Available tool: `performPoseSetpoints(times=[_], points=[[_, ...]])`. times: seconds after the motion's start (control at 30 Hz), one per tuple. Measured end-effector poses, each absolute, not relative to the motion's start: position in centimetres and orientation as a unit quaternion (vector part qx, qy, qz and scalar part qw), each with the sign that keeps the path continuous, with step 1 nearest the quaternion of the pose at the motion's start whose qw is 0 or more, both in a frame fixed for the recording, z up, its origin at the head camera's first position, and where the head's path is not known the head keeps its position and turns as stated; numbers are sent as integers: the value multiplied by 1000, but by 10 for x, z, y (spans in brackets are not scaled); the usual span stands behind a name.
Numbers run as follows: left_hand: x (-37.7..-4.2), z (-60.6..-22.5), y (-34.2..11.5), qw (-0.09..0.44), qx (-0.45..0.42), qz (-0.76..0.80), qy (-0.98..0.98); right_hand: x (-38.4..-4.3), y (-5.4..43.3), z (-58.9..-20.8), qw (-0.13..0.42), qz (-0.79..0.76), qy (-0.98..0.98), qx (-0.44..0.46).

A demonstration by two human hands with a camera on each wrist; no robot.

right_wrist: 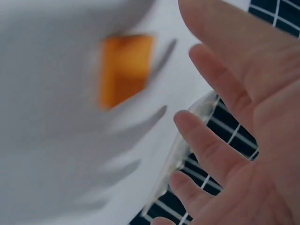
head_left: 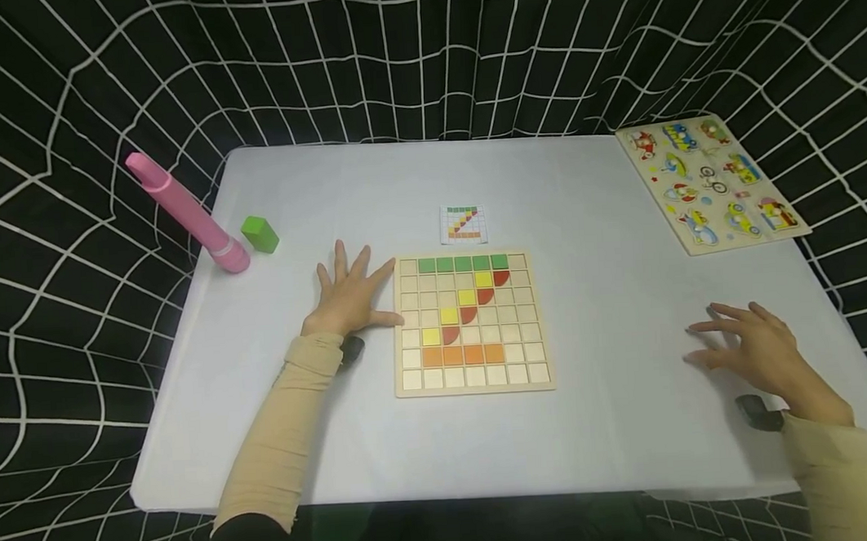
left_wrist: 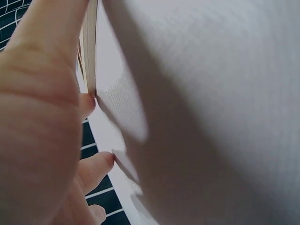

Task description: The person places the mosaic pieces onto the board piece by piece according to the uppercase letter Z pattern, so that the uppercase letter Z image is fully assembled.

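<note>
Against the left edge of a wooden grid board (head_left: 476, 375), my left hand (head_left: 344, 300) rests with spread fingers, thumb and index fingertip at the frame. Green tiles (head_left: 463, 264) line the board's top row. Yellow squares (head_left: 448, 315) and red quarter-circles (head_left: 468, 314) step diagonally down to a row of orange tiles (head_left: 473, 355). Far to the right, my right hand (head_left: 757, 351) hovers over the table with parted fingers and nothing in its grasp. An orange block (right_wrist: 126, 68) lies on the table near that hand in the right wrist view; the head view hides it.
Just beyond the board lies a small pattern card (head_left: 464, 225) with the same coloured layout. A pink tube (head_left: 188, 214) and a green block (head_left: 260, 234) are at the back left. A wooden picture puzzle (head_left: 712, 182) occupies the back right. Black netted cloth surrounds the white table (head_left: 618, 424).
</note>
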State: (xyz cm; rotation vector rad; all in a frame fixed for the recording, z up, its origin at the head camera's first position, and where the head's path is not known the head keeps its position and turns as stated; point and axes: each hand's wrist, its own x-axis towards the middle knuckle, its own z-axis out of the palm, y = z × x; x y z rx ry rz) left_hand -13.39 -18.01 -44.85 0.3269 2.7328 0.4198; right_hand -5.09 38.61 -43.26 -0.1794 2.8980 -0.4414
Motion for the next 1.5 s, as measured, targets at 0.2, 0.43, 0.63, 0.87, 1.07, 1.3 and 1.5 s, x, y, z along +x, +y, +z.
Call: performPoseSetpoints(times=[0.2,0.43,0.63,0.87,1.07,1.3,1.5], points=[[-135,-449,-180,180,112,147,966,-40,401,-440,105,-125,985,-61],[-133,-449,-180,185,109,144,966,-31,409,-445,92,-110,988,-54],[-131,-448,-180,185,108,143,966,-30,407,-450,58,-136,988,-42],[-131,-450,-181,185,110,146,966,-36,396,-440,47,-205,978,-16],[-131,-450,-182,186,108,146,966,-54,356,-425,81,-261,962,3],[-132,-448,-181,187,109,147,965,-74,288,-416,40,-295,952,-76],[-133,-449,-181,187,110,141,966,-84,234,-409,52,-321,935,-143]])
